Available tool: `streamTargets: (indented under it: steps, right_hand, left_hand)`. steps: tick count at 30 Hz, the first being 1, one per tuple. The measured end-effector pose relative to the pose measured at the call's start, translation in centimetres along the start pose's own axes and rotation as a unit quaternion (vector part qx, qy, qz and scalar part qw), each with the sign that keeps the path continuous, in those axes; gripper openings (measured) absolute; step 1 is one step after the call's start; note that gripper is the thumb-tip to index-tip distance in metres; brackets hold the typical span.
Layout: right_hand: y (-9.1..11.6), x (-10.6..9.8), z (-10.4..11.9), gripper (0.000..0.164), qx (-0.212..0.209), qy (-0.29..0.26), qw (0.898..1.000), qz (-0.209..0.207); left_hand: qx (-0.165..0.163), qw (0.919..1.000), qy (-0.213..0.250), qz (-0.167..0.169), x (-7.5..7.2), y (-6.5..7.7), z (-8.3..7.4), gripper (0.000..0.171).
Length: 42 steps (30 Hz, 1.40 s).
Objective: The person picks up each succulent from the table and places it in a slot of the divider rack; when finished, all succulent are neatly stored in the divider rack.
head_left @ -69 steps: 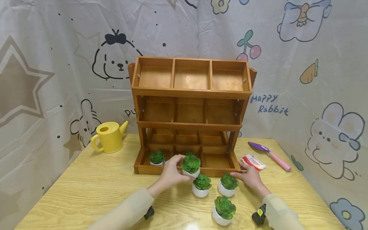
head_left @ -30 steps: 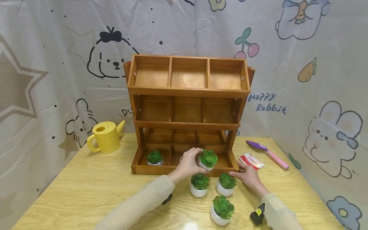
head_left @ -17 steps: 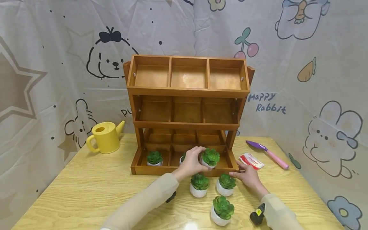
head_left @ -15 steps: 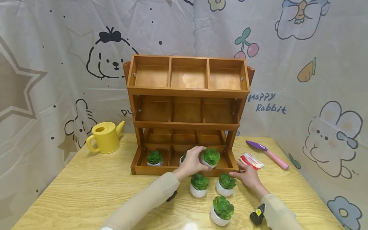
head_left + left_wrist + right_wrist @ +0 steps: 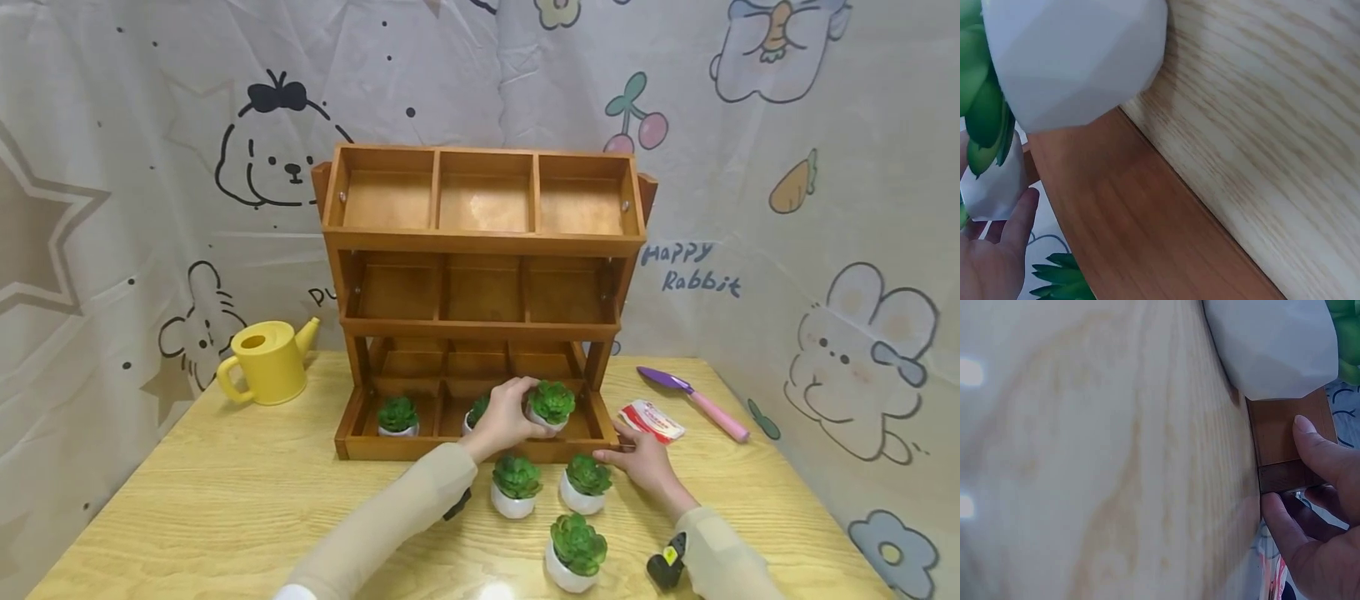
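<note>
My left hand (image 5: pixel 501 423) grips a small potted succulent (image 5: pixel 552 403), green leaves in a white faceted pot, over the bottom tier's right compartment. In the left wrist view its thumb and fingers are around the white pot (image 5: pixel 994 190). With thumb on the front board and fingers at the side, my right hand (image 5: pixel 647 463) holds the lower right corner of the brown wooden shelf (image 5: pixel 483 242). One succulent (image 5: pixel 397 414) sits in the bottom left compartment. Another succulent (image 5: pixel 477 412), in the middle compartment, is partly hidden by my left hand.
Three more potted succulents stand before the shelf: one succulent (image 5: pixel 515 485) left, one succulent (image 5: pixel 585 483) right, one succulent (image 5: pixel 574 552) nearest me. A yellow watering can (image 5: pixel 268 362) stands left. A red-and-white packet (image 5: pixel 651 421) and a purple trowel with pink handle (image 5: pixel 693 402) lie right.
My left hand has carried its succulent rightward, from before the middle compartment to the right one, moving only slightly at the end. My right hand stays at the corner. The head view has shifted slightly.
</note>
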State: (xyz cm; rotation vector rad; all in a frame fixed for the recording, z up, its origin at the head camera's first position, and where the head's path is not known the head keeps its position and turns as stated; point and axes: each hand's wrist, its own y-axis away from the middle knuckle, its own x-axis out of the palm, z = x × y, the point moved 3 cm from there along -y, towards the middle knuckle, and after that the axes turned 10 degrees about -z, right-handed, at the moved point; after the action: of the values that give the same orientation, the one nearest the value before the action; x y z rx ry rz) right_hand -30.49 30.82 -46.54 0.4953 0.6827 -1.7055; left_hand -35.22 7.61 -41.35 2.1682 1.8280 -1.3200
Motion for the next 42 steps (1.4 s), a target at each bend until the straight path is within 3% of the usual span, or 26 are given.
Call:
streamTargets:
  steps: [9, 19, 24, 42]
  right_hand:
    - [-0.1, 0.0, -0.1, 0.074, -0.001, -0.007, 1.0, -0.007]
    - [-0.1, 0.0, -0.1, 0.075, 0.005, -0.019, 1.0, -0.009]
    - [-0.2, 0.0, -0.2, 0.074, -0.003, -0.018, 1.0, -0.014]
    - [-0.2, 0.0, -0.5, 0.076, 0.007, -0.012, 1.0, -0.01]
  left_hand:
    - [-0.028, 0.9992, -0.024, 0.014, 1.2, -0.7, 0.4, 0.068]
    - [-0.02, 0.999, -0.035, 0.016, 2.5, -1.1, 0.2, 0.063]
    - [-0.027, 0.998, -0.044, 0.036, 3.1, -1.0, 0.2, 0.064]
    - [-0.066, 0.9945, -0.055, 0.06, 4.1, -1.4, 0.3, 0.066]
